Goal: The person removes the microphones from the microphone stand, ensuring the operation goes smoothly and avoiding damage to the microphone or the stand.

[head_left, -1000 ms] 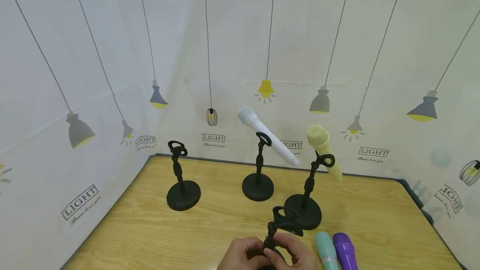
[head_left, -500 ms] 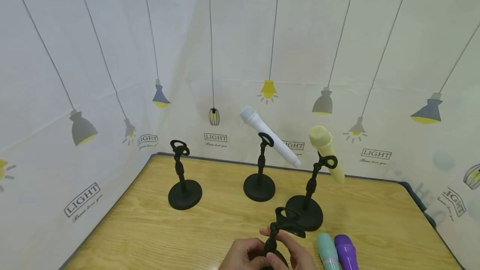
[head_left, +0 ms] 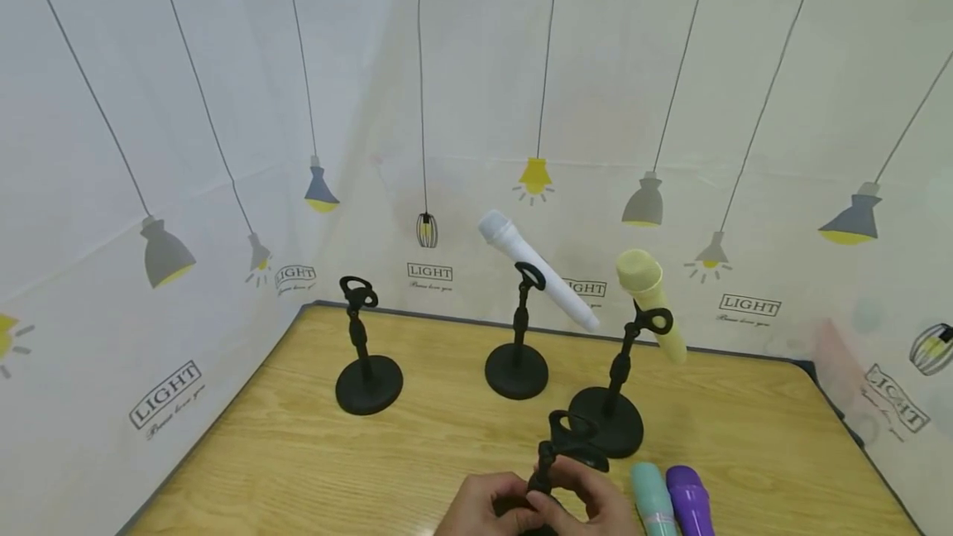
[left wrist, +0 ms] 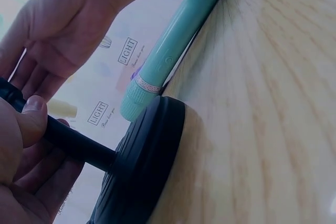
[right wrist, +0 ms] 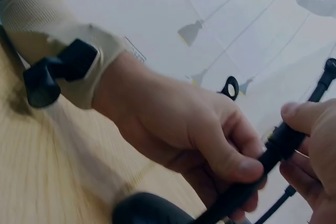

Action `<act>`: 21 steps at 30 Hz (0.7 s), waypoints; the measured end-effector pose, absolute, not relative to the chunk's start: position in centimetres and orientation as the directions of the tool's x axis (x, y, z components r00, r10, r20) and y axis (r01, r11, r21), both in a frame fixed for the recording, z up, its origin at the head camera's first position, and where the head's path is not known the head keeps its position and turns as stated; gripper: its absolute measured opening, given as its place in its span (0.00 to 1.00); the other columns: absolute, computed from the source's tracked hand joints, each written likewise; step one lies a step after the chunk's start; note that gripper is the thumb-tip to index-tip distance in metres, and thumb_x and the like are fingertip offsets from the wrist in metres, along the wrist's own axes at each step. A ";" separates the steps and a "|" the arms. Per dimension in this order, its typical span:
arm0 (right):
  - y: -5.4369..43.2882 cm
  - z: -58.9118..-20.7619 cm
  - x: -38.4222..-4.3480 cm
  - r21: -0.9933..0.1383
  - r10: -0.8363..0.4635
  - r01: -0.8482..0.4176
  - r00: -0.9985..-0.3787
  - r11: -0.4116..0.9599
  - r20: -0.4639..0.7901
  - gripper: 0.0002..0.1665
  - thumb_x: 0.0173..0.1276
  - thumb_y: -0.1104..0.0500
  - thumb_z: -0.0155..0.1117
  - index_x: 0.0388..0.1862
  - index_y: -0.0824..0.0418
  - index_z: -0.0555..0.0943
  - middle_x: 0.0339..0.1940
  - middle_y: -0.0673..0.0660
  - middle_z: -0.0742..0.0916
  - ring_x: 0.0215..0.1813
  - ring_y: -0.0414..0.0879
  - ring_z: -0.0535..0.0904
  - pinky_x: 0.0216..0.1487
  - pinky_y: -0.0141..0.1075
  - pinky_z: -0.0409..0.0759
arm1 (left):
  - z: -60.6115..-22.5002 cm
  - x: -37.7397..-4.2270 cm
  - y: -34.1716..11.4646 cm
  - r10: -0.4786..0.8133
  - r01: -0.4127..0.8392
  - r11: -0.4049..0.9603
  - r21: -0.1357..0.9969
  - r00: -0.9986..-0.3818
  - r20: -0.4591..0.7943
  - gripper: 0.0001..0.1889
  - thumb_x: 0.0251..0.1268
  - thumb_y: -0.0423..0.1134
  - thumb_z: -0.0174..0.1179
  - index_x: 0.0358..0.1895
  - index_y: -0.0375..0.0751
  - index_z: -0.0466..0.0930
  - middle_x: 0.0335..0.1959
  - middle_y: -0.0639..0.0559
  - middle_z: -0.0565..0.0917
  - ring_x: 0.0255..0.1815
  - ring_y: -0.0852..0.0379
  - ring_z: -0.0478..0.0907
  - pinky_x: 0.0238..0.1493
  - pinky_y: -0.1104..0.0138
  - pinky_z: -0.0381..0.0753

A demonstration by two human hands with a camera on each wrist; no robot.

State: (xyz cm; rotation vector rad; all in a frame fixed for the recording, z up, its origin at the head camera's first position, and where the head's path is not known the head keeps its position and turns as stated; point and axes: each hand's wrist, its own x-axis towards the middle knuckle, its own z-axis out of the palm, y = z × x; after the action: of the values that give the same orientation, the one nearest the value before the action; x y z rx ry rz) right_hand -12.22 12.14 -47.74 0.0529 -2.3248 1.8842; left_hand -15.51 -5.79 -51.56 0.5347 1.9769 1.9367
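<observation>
A black desktop microphone stand [head_left: 546,463] is upright at the near edge of the head view, its clip in front of another stand's base. My left hand [head_left: 480,507] grips its pole low down. Higher on the pole, my right hand [right wrist: 320,148] pinches around the collar, thumb and fingers on either side. In the left wrist view the round base [left wrist: 142,166] rests on the wooden table. Right of the hands lie a mint-green microphone [head_left: 652,496] and a purple microphone [head_left: 689,499], side by side, their lower ends cut off in the head view.
Behind, a stand [head_left: 519,366] holds a white microphone [head_left: 562,296], and another stand [head_left: 610,416] a cream-yellow one [head_left: 642,275]. A stand [head_left: 368,383] with a bare clip is at left. Lamp-printed cloth walls border the table [head_left: 298,453].
My right fingers straightened briefly beside the pole half a second ago and are curled around it again now. The stand stays in place; the head view has shifted slightly.
</observation>
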 end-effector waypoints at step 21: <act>15.4 -47.8 -11.9 -0.946 0.092 -0.323 -0.942 0.012 0.323 0.30 0.75 0.76 0.63 0.75 0.70 0.73 0.59 0.42 0.91 0.58 0.34 0.89 0.56 0.30 0.88 | -51.6 -15.6 -5.6 0.471 0.019 0.018 1.000 -0.882 0.009 0.08 0.70 0.35 0.73 0.46 0.35 0.91 0.43 0.42 0.94 0.43 0.63 0.90 0.48 0.73 0.86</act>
State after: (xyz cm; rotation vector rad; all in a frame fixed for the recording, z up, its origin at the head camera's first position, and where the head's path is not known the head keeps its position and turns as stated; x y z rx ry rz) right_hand -11.91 15.37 -47.76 0.2388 -2.0005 2.0062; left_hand -15.58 -5.60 -51.55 0.5030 1.9749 1.9305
